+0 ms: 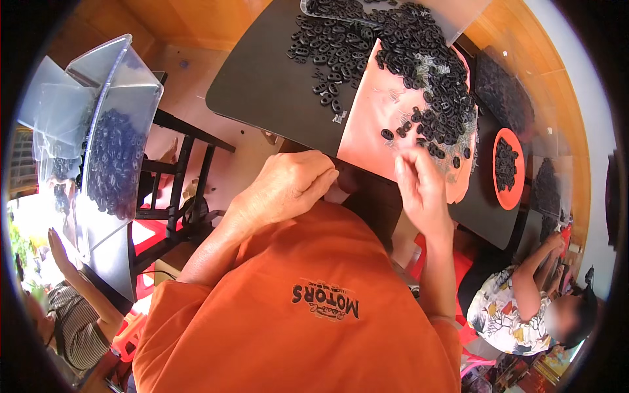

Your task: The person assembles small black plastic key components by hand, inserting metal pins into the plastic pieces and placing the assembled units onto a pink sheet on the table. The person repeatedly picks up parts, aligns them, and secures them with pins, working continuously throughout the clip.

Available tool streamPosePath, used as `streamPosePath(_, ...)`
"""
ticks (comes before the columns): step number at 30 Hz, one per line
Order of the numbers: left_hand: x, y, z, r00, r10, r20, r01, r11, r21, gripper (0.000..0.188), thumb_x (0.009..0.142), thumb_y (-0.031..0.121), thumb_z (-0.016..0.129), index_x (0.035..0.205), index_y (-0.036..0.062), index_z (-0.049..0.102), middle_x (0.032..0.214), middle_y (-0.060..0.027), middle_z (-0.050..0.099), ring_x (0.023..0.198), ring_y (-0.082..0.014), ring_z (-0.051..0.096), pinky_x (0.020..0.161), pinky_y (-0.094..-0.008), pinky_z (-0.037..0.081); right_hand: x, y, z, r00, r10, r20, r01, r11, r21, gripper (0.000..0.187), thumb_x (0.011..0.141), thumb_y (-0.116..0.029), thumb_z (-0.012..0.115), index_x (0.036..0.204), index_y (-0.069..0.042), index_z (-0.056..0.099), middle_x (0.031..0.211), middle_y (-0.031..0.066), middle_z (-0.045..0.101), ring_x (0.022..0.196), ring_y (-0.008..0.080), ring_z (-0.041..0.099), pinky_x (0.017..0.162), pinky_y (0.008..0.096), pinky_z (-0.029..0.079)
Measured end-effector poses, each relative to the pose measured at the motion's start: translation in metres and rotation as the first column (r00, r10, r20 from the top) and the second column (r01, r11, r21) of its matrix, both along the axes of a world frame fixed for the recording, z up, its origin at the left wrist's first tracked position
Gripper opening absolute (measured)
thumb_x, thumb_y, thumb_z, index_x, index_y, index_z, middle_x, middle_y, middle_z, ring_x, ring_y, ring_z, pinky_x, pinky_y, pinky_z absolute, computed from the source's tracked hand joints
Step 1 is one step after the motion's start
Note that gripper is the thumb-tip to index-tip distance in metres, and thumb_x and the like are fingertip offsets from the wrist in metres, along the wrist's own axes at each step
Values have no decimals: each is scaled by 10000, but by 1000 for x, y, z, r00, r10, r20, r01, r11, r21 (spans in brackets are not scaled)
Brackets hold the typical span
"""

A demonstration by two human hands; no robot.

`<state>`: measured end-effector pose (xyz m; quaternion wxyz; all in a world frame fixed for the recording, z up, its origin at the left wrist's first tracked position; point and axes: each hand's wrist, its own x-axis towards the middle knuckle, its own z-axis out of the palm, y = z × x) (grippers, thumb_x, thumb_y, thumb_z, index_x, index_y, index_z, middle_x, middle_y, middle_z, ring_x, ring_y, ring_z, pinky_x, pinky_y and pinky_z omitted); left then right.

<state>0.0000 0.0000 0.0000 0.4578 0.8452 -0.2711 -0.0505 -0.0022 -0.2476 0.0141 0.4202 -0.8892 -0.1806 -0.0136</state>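
My left hand [295, 186] is closed in front of my orange shirt, close to the table edge, with its fingers curled together; whatever they may hold is hidden. At the front of the pink sheet [368, 124], my right hand [422, 187] has its thumb and fingers drawn together. Anything between those fingertips is too small to make out. Beyond it, black oval plastic pieces [445, 121] with holes lie heaped on the sheet, mixed with small clear plastic pieces [429, 65]. A loose black oval piece [387, 134] rests nearer the sheet's left side.
More black pieces spread over the dark table [262, 78]. An orange bowl [520, 167] of black pieces stands at the right. A clear bin [118, 137] of dark pieces is at the left, beside a black stool frame [177, 170]. One person [517, 308] sits right, another [82, 321] left.
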Motion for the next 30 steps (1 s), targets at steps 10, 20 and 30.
streamPosePath(10, 27, 0, 7, 998, 8, 59, -9, 1000, 8, 131, 866, 97, 565, 795, -14, 568, 702, -174, 544, 654, -372, 550, 577, -407, 438, 109, 55, 4, 915, 252, 314, -124, 918, -377, 125, 884, -92, 551, 1004, -56, 556, 947, 119, 546, 762, 304, 629, 611, 411, 523)
streamPosePath(20, 56, -13, 0, 997, -68, 23, 69, 997, -23, 183, 851, 113, 578, 736, -22, 533, 664, -174, 517, 631, -372, 537, 562, -412, 423, 182, 65, -19, 901, 260, 347, -75, 882, -466, 148, 855, -57, 528, 998, -60, 565, 959, 91, 548, 833, 325, 619, 742, 438, 524)
streamPosePath(30, 64, -18, -8, 992, -122, -34, 117, 987, -111, 181, 836, 98, 589, 711, -22, 534, 620, -155, 496, 583, -345, 526, 536, -402, 413, 153, 49, -7, 884, 342, 320, -155, 858, -489, 67, 863, -107, 558, 854, -43, 541, 883, 88, 558, 737, 303, 642, 569, 401, 534)
